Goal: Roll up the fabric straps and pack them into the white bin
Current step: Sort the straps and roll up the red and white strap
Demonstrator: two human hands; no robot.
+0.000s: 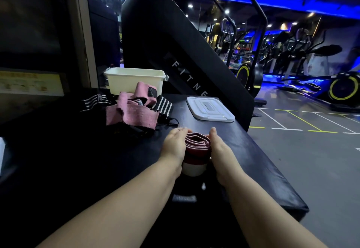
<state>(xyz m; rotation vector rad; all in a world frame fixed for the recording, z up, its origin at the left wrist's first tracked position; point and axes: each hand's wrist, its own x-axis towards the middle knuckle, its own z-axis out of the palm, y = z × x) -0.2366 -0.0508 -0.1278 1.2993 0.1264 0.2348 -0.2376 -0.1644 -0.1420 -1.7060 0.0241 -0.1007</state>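
Atop black bench, left hand and right hand flank rolled strap, straight-fingered.

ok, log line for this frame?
phase: rolling; left hand: flat against dark red fabric strap roll; right hand: flat against its other side; white plastic bin: uncovered; pink and striped fabric straps: loose pile

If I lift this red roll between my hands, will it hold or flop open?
It likely loosens: the red roll is soft layered fabric with no fastening visible, and the left hand and right hand flank its sides. It looks light, so squeezing both sides should carry it. It is flattened, not round, so it is unlikely to roll away.
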